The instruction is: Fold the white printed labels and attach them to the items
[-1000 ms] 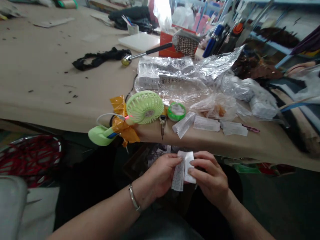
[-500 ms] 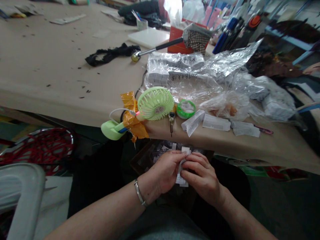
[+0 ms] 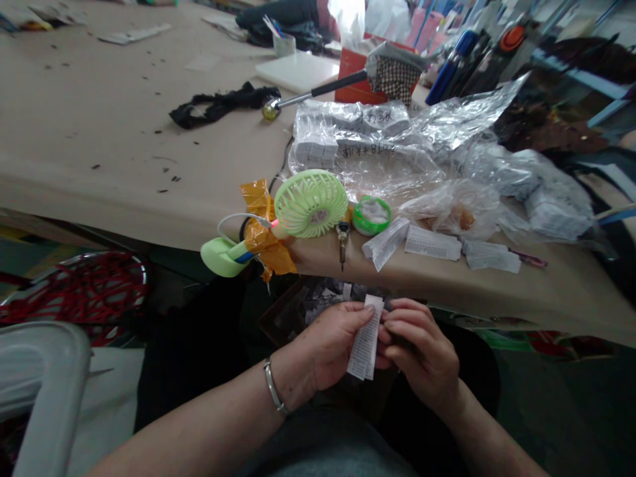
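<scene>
Half a second ago the right hand (image 3: 422,351) lay over the paper strips (image 3: 366,344); now its fingers stand off their faces, curled at the strips' right edge — whether they touch or pinch anything there, I cannot tell. The left hand (image 3: 332,348) pinches the strips under its thumb, and they show more of their printed sides than before, two of them overlapping and slightly offset.

The print on the strips is fine lines, too small to read. Black handwriting marks the plastic-wrapped bundles (image 3: 358,119) farther back on the table (image 3: 124,152); its characters are not clear. A printed slip (image 3: 432,243) lies flat near the table's edge, its rows also illegible.

That near edge runs left to right just beyond the hands, which work below it with a gap between, beside a box (image 3: 272,324) of paper scraps. Along the edge sit a green fan (image 3: 311,204), a pointed tool (image 3: 342,245) and a round green tub (image 3: 371,215) — farther left, a broad stretch of tabletop bears scattered dark bits.
</scene>
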### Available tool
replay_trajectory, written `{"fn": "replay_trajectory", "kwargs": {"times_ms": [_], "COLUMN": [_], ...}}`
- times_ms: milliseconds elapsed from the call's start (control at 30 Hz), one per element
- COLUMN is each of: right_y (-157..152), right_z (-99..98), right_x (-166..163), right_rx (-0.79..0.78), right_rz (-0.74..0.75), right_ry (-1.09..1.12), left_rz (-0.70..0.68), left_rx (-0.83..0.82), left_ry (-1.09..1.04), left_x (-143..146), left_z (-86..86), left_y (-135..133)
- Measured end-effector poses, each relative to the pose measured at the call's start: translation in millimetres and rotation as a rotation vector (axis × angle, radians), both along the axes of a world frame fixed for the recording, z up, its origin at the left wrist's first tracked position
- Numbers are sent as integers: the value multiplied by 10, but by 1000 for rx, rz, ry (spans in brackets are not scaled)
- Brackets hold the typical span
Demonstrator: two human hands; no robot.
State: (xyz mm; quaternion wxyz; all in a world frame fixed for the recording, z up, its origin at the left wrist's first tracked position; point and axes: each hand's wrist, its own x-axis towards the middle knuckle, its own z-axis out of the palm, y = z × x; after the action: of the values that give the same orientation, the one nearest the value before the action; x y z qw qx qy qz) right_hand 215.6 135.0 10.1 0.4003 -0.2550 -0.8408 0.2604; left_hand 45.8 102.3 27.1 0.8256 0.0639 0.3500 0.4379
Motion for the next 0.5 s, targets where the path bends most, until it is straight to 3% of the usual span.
{"fn": "replay_trajectory", "kwargs": {"times_ms": [100,167,233,333,500], "right_y": [116,202,265,293,257], "right_z": [-41,-78,-109,-145,-186], "right_x": [55,60,39,-24,-128], "right_rx": [-476,-818,-1057,-1220,-1328], "right_rz": [-29,140,330,447,478], "right_ry": [65,89,108,137,280], "left_rz": [-129,-186,-236,-274,-267], "left_rx": [33,51,67,86,96], "left_ry": [-12,-12,-7,28,43], "left_x": [-31,-38,-36,-33,-46], "left_z": [32,42,39,26,7], "left_y": [-38,-61,-80,-98,-119]}}
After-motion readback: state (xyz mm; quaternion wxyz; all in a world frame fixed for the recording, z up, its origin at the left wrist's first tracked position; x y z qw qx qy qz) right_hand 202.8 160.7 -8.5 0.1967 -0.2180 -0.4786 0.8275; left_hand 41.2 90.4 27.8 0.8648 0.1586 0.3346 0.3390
